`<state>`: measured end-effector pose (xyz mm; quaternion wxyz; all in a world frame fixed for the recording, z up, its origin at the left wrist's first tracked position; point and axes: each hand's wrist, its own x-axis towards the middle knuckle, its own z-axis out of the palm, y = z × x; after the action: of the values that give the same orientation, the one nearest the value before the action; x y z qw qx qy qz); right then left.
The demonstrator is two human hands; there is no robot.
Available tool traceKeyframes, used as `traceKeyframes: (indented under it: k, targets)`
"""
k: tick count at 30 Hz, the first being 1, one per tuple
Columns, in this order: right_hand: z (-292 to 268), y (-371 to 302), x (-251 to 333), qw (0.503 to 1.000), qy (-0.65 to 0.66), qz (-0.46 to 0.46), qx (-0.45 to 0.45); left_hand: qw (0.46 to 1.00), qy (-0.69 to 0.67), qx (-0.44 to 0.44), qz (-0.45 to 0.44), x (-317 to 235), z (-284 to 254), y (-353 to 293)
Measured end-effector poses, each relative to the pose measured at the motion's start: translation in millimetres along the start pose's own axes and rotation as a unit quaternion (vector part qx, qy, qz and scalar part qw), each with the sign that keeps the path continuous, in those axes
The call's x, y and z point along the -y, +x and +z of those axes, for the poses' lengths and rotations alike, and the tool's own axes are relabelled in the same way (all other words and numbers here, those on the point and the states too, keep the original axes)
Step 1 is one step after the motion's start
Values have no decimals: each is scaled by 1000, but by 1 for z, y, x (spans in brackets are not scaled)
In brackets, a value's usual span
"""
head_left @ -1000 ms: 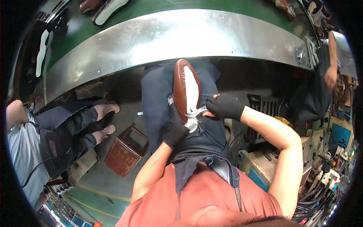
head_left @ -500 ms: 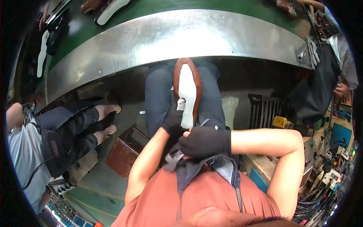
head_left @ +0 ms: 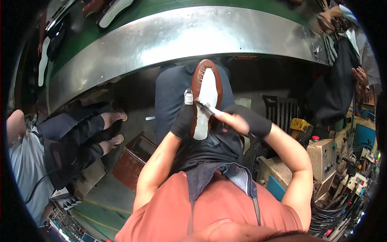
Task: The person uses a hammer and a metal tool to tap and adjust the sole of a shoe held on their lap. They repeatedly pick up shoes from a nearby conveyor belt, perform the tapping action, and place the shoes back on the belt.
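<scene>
A brown leather shoe (head_left: 218,82) lies bottom up across my lap, toe away from me, its leather pleated around a white sole piece (head_left: 208,86). My left hand (head_left: 184,119), in a black fingerless glove, grips the shoe's left side; white tape (head_left: 188,97) wraps one fingertip. My right hand (head_left: 244,119), gloved likewise and slightly blurred, is closed around a slim knife (head_left: 206,107). Its thin blade slants across the middle of the sole, the tip near the left edge. Whether the blade touches the sole I cannot tell.
A metal ledge (head_left: 177,42) edges the green belt (head_left: 258,10) ahead, where another white-soled shoe (head_left: 115,13) lies. Left are a brown box (head_left: 131,165) and a seated person (head_left: 52,145). Right stand a black slatted crate (head_left: 278,111), a control box (head_left: 321,157) and another person (head_left: 356,76).
My right hand has moved from beside the heel, forward and right, and the knife now lies over the sole. The grey strip near my waist is gone from view. The shoe has shifted slightly right.
</scene>
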<state>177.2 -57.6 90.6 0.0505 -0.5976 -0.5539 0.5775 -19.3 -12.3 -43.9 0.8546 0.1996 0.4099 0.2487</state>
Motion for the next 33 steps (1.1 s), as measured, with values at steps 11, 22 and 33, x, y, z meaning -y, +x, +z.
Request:
traceKeyframes:
  k: [11, 22, 33]
  targets:
    - [-1, -48, 25, 886, -380, -240, -111, 946, 239, -32, 218, 2, -7, -6]
    - [10, -32, -45, 978, -164, -115, -54, 997, 35, -67, -3, -25, 14, -39]
    - [21, -11, -31, 888, -395, -174, -160, 935, 225, -47, 269, 38, -17, -3]
